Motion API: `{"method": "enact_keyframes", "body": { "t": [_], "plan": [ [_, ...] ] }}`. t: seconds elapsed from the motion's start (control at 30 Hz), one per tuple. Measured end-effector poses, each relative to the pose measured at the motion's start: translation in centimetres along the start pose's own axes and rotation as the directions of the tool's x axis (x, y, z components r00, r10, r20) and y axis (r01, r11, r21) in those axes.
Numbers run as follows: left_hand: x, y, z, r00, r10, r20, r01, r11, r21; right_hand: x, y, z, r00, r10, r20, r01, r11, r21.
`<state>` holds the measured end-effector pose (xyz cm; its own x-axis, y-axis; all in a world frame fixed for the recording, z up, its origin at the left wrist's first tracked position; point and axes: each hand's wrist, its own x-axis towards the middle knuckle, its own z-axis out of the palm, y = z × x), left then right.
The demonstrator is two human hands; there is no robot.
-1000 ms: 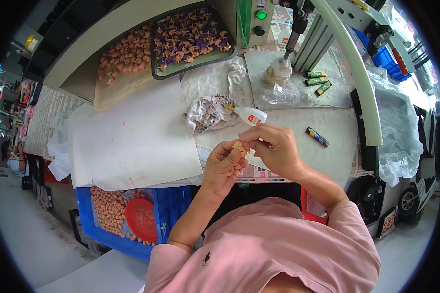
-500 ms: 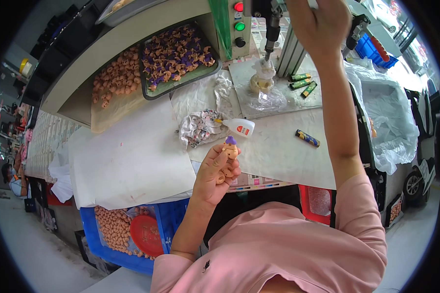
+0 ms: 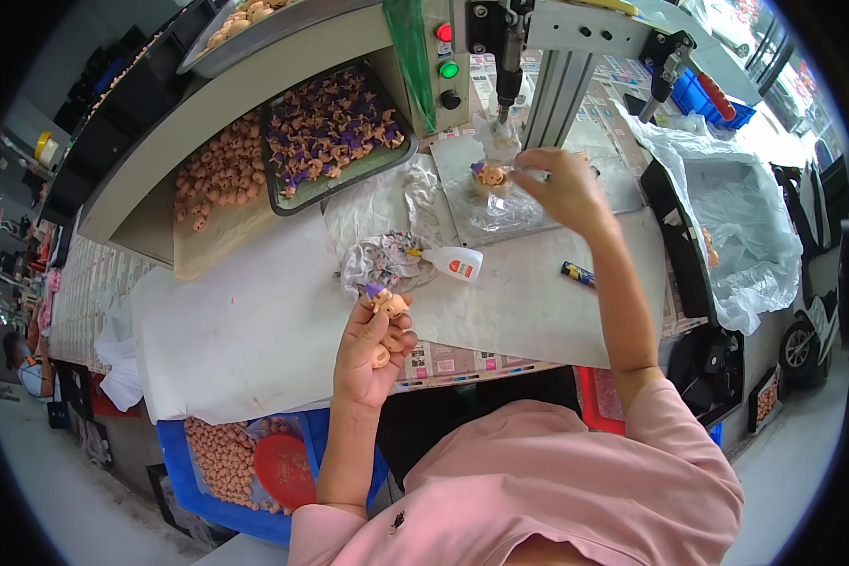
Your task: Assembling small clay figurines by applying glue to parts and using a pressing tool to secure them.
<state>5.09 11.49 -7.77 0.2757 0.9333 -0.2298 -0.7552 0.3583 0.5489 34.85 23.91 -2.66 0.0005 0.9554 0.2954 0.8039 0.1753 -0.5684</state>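
My left hand (image 3: 366, 363) pinches a small peach toy figure with a purple top (image 3: 383, 300) between thumb and fingers. Rounded peach toy parts (image 3: 387, 351) are tucked in its curled lower fingers. My right hand (image 3: 568, 193) is beside the bench press, thumb and fingers apart, with nothing seen between them. Just left of its fingertips, a peach and purple toy figure (image 3: 488, 174) sits on the press's holder. Above that figure hangs the press head (image 3: 507, 80) with a whitish wrapped tip (image 3: 497, 140). Clear plastic film (image 3: 502, 209) lies around the holder's foot.
A white glue bottle (image 3: 457, 263) lies by a crumpled patterned cloth (image 3: 375, 260). A dark tray (image 3: 401, 154) of peach-purple parts stands behind, beside loose peach heads (image 3: 219, 174). A blue bin (image 3: 191, 481) is lower left; a plastic-lined black crate (image 3: 681, 269) is right. A dark tube (image 3: 578, 274) lies near my right forearm.
My right hand has come down from high on the press to beside its holder. The press tip has risen, exposing the figure there. My left hand has shifted left with its figure; the view has tilted.
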Motion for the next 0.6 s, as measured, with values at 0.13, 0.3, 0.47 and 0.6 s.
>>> {"method": "enact_keyframes", "body": {
  "t": [0.13, 0.3, 0.47, 0.6],
  "plan": [
    [1.4, -0.6, 1.8, 0.997, -0.024, 0.078, 0.024, 1.0, 0.004, 0.8, 2.4, 5.3, 0.906, -0.357, -0.228, 0.361, 0.932, -0.024],
    [2.8, -0.7, 3.6, 0.996, -0.052, 0.069, 0.047, 0.996, 0.075, -1.6, 2.2, 2.1, 0.959, -0.222, -0.175, 0.239, 0.968, 0.082],
    [4.2, 0.9, 3.3, 0.997, -0.056, 0.047, 0.046, 0.979, 0.198, -4.9, 5.7, -6.1, 0.856, -0.037, -0.516, 0.048, 0.999, 0.008],
    [7.1, 1.4, 5.7, 0.997, -0.071, 0.012, 0.058, 0.886, 0.46, -8.7, 14.2, -14.6, 0.662, 0.053, -0.748, -0.392, 0.875, -0.285]
  ]
}}
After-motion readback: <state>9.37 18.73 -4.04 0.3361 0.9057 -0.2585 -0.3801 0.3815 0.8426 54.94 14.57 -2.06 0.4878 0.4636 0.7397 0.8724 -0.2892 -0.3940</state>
